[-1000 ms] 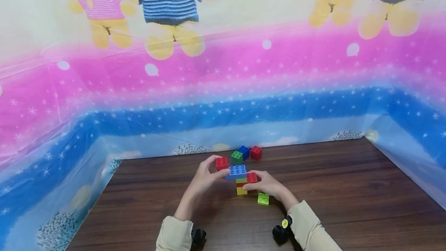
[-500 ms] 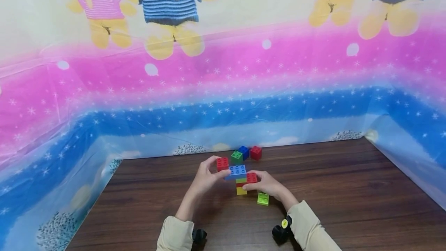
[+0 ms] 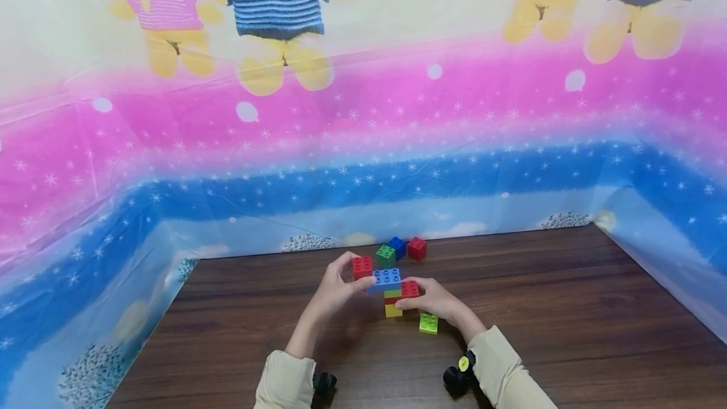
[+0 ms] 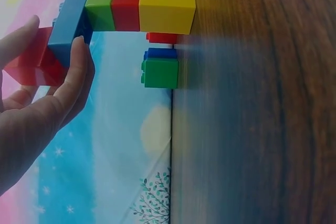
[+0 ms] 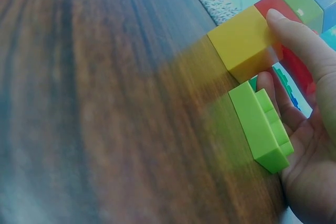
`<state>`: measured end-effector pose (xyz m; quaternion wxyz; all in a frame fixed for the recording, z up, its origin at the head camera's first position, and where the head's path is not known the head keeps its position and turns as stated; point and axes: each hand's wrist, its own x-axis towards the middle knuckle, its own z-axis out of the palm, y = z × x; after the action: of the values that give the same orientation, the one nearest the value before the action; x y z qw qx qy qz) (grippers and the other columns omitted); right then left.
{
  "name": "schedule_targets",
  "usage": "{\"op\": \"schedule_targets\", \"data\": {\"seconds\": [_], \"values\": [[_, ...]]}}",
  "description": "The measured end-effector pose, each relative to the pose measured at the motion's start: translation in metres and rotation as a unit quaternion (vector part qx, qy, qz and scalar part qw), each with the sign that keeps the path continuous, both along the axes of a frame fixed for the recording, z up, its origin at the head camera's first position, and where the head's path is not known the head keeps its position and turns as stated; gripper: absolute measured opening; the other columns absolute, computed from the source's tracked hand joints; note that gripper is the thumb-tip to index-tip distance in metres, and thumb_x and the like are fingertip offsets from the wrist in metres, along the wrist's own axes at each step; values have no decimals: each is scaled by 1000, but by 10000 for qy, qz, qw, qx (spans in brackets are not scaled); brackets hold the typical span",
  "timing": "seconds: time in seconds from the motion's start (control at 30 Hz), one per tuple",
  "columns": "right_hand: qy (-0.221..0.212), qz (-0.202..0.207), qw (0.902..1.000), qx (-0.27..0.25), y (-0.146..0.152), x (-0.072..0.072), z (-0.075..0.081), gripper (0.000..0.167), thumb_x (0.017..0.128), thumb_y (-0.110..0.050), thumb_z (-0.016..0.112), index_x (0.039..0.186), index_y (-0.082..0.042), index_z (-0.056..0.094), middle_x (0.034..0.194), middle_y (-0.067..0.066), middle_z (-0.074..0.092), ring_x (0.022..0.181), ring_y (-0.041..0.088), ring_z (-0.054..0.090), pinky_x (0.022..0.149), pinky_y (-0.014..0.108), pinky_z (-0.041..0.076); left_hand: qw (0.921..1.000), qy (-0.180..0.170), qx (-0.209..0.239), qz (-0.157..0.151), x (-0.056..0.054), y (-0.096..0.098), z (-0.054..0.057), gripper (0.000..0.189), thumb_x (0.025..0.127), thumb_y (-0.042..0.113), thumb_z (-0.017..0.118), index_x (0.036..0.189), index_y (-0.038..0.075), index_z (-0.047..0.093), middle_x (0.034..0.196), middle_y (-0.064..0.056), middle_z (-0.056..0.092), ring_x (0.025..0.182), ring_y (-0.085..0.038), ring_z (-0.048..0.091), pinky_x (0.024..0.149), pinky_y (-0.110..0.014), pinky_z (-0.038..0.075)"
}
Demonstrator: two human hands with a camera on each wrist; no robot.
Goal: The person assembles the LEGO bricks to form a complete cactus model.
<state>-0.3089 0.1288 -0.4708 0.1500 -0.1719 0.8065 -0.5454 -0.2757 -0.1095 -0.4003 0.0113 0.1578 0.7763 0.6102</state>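
Note:
A stack of toy building bricks stands on the table: a yellow brick [image 3: 394, 311] at the bottom, then a red brick [image 3: 409, 288] jutting right, a light green brick [image 4: 101, 4] and a blue brick [image 3: 387, 279] jutting left. A smaller red brick [image 3: 362, 266] sits on the blue brick's left end. My left hand [image 3: 335, 288] pinches this end, its thumb at the blue brick's front, other fingers partly hidden behind the red one. My right hand [image 3: 433, 299] grips the stack's lower part, thumb [image 5: 286, 27] near the red and yellow bricks' joint; its other fingers are behind.
Behind the stack lie a green brick [image 3: 386, 256], a dark blue brick [image 3: 397, 247] and a red brick [image 3: 417, 248]. A flat lime green brick [image 3: 428, 322] lies beside my right hand. A printed cloth [image 3: 363, 175] borders the brown table [image 3: 238, 333] at the back.

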Motion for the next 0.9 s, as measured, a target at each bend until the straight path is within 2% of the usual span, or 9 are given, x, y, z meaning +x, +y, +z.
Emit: {"op": "schedule_targets", "data": {"seconds": [0.17, 0.53, 0.9], "values": [[3, -56, 10000, 48, 0, 1, 1, 55, 84, -40, 74, 128, -11, 59, 115, 7, 70, 98, 16, 62, 86, 29, 50, 9997, -225, 74, -72, 0, 0, 1, 32, 88, 16, 72, 114, 8, 55, 101, -9, 61, 88, -17, 64, 86, -44, 58], [-52, -104, 9999, 50, 1, 2, 3, 54, 84, -39, 74, 128, -12, 60, 115, 7, 71, 99, 15, 62, 89, 29, 49, 9993, -355, 87, -126, -1, -3, 2, 35, 87, 18, 72, 116, 9, 55, 107, -11, 64, 93, -17, 64, 87, -39, 58], [-111, -115, 9999, 52, 1, 2, 4, 56, 83, -40, 75, 128, -11, 59, 115, 7, 70, 98, 16, 61, 86, 29, 50, 9994, -228, 27, -253, -3, -4, 1, 37, 87, 13, 72, 118, 4, 53, 113, -18, 61, 96, -16, 62, 82, -31, 58]]}}
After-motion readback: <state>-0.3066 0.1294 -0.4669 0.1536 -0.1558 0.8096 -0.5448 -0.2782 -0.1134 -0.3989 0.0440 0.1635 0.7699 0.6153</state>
